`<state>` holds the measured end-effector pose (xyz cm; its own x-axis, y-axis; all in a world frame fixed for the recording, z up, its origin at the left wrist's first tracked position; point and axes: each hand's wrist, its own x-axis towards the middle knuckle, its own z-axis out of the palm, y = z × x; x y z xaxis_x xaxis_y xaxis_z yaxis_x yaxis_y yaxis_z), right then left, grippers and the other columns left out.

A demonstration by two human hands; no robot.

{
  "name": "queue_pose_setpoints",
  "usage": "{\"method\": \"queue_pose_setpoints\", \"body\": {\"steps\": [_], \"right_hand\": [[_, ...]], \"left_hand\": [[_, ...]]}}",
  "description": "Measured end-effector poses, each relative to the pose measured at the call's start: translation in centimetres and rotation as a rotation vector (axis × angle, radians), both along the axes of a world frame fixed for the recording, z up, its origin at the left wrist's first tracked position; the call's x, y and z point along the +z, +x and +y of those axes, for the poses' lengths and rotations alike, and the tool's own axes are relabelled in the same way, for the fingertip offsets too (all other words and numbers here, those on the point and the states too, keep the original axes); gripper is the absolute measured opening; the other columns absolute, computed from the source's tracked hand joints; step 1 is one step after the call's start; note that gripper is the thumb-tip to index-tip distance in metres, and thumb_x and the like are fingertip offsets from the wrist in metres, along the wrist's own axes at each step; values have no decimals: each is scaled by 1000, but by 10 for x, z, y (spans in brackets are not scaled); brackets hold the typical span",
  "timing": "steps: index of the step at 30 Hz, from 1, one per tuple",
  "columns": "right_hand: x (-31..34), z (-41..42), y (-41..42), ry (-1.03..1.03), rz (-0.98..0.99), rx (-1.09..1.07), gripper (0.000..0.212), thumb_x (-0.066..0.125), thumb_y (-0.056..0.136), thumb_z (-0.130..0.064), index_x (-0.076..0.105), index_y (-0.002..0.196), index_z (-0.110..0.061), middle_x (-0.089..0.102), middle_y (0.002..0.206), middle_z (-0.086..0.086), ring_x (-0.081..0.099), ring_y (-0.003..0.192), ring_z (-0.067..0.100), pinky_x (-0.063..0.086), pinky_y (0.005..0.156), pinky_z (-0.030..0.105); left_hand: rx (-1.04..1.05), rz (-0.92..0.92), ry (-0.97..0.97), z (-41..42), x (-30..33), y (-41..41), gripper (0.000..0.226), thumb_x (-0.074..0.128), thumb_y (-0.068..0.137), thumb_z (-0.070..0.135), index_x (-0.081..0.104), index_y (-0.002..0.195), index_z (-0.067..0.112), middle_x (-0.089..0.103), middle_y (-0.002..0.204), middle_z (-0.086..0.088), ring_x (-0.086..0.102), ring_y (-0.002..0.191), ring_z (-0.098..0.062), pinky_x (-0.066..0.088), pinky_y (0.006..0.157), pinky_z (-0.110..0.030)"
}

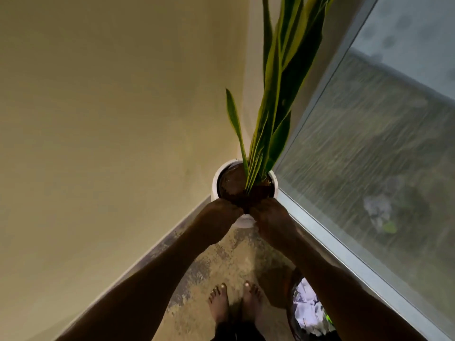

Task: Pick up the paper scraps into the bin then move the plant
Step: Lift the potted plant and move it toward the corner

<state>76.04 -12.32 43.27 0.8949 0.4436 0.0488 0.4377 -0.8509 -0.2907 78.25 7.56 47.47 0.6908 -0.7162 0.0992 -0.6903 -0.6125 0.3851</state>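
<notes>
The plant (275, 99) has long green leaves with yellow edges and grows from brown soil in a round white pot (216, 179). The pot stands in the corner where the beige wall meets the glass panel. My left hand (220, 214) grips the near rim of the pot on its left side, fingers curled over the edge. My right hand (269, 215) grips the near rim on its right side. A dark bin (294, 306) holding white paper scraps (307, 308) sits on the floor at lower right, partly hidden behind my right forearm.
A beige wall (110, 119) closes the left side. A glass panel with a pale metal frame (344, 254) runs along the right. My bare feet (234, 306) stand on a mottled stone floor (216, 262) between wall and frame.
</notes>
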Motion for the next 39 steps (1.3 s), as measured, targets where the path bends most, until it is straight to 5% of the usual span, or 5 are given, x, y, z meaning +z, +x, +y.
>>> {"method": "queue_pose_setpoints", "body": {"steps": [7, 12, 22, 35, 39], "right_hand": [[-154, -11, 23, 77, -123, 53, 12, 69, 69, -3, 72, 80, -7, 68, 76, 11, 63, 70, 29, 40, 71, 35], [-247, -10, 43, -29, -49, 37, 37, 73, 54, 1, 73, 91, -6, 70, 77, 14, 67, 71, 31, 52, 69, 35], [-402, -7, 79, -101, 39, 77, 32, 44, 76, -4, 74, 89, -2, 74, 83, 17, 69, 77, 33, 51, 72, 38], [-474, -6, 106, 41, -65, 85, 29, 60, 79, 3, 67, 107, 1, 72, 90, 22, 69, 79, 36, 53, 70, 41], [-462, -8, 114, -30, 10, 85, 31, 68, 77, 7, 69, 107, 3, 72, 94, 26, 69, 83, 40, 54, 76, 46]], "left_hand": [[40, 46, 86, -13, -171, 23, 24, 63, 84, 6, 74, 105, 6, 74, 100, -18, 70, 90, -37, 59, 74, -45], [62, 49, 84, -20, -274, 39, 30, 47, 89, 12, 75, 98, 5, 74, 93, -18, 70, 83, -36, 57, 69, -42], [97, 56, 235, -23, -441, 72, 24, 57, 86, 7, 71, 105, 11, 73, 91, -14, 67, 81, -35, 55, 70, -42], [92, 49, 162, -19, -500, 96, 49, 29, 86, 16, 72, 106, 5, 74, 92, -19, 70, 80, -35, 55, 74, -42], [59, 93, 111, -17, -492, 105, 40, 46, 85, 4, 69, 118, 3, 71, 106, -23, 69, 92, -37, 57, 81, -43]]}}
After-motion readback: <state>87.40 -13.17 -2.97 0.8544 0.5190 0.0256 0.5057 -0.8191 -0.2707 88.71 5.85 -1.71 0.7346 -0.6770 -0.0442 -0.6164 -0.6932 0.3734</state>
